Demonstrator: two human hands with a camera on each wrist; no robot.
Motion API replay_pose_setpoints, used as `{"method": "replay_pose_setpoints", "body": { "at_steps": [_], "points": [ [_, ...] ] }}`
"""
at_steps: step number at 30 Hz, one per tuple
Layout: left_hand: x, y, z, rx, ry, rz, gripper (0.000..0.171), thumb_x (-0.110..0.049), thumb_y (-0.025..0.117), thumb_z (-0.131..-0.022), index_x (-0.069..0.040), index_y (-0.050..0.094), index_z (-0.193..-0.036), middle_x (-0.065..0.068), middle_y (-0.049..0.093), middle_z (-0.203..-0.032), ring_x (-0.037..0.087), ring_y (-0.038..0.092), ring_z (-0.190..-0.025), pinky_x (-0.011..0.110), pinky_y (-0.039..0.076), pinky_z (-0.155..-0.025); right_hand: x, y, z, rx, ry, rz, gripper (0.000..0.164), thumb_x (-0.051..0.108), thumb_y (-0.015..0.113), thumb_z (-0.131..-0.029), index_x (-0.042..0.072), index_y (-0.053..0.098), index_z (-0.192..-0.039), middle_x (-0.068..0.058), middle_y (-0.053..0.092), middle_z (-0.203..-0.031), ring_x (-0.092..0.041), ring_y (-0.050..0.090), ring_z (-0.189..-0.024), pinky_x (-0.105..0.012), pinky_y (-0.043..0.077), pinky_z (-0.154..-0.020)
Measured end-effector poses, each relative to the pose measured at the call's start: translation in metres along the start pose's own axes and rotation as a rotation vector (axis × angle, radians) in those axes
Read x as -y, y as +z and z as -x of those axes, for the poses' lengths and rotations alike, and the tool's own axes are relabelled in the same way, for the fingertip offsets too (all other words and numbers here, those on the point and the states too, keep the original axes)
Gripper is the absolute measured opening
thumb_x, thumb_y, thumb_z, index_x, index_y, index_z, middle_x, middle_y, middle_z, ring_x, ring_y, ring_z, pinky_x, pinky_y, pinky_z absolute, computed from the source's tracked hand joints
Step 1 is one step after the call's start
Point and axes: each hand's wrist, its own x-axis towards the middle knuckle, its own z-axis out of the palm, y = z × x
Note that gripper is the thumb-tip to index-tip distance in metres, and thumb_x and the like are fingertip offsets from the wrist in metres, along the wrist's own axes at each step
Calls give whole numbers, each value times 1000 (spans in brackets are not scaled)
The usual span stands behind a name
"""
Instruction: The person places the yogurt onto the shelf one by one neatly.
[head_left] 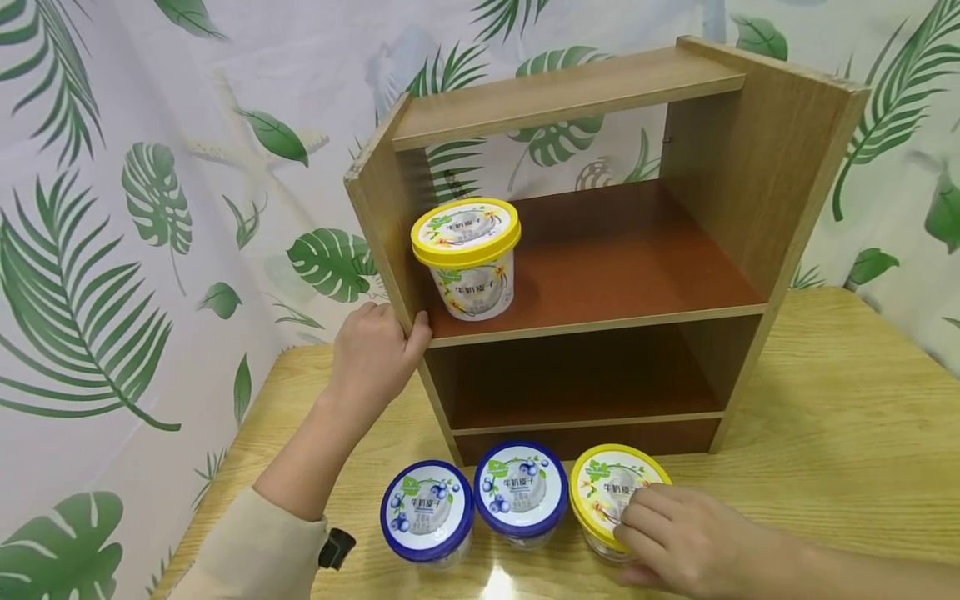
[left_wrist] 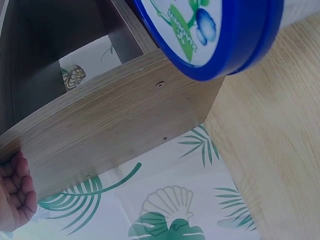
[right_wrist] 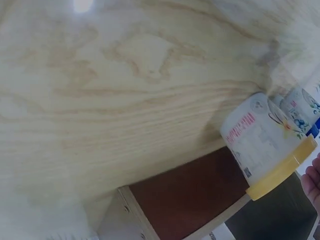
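My left hand (head_left: 378,350) grips the front edge of the wooden shelf's left side panel (head_left: 390,225), thumb on the front, with curled fingers (left_wrist: 22,185) against its outer face. Beside the thumb, a yellow-lidded tub (head_left: 468,258) stands upright on the upper board. My right hand (head_left: 682,533) is at another yellow-lidded tub (head_left: 611,483) on the table, its bent fingers over the right part of the lid. Whether they hold it is hidden. In the right wrist view, that tub (right_wrist: 265,140) shows its side, with the fingertips (right_wrist: 312,180) near the lid.
Two blue-lidded tubs (head_left: 427,508) (head_left: 521,487) stand left of the yellow-lidded one, in a row before the shelf. The shelf has a top board (head_left: 570,92), an upper board (head_left: 622,250) and a lower compartment (head_left: 585,383). Leaf-patterned cloth (head_left: 225,167) hangs behind the wooden table (head_left: 847,400).
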Motion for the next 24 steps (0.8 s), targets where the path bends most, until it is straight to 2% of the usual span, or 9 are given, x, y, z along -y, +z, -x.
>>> {"method": "replay_pose_setpoints", "body": {
  "at_steps": [11,24],
  "points": [
    [-1,0,-1,2,-3,3,38,-26,47,-93,3,67,-81,12,67,-67,25,58,-66,35,47,-61,2,4,12,14,21,20,34,28,44,-99,8,55,-74,2,51,-71,-10,48,-64,-18,41,-55],
    [0,0,-1,9,-1,5,39,-27,47,-92,4,68,-84,13,68,-69,27,59,-67,36,47,-63,3,10,12,31,26,49,36,27,38,-101,7,56,-77,2,51,-72,-11,49,-65,-21,43,-58]
  ]
}}
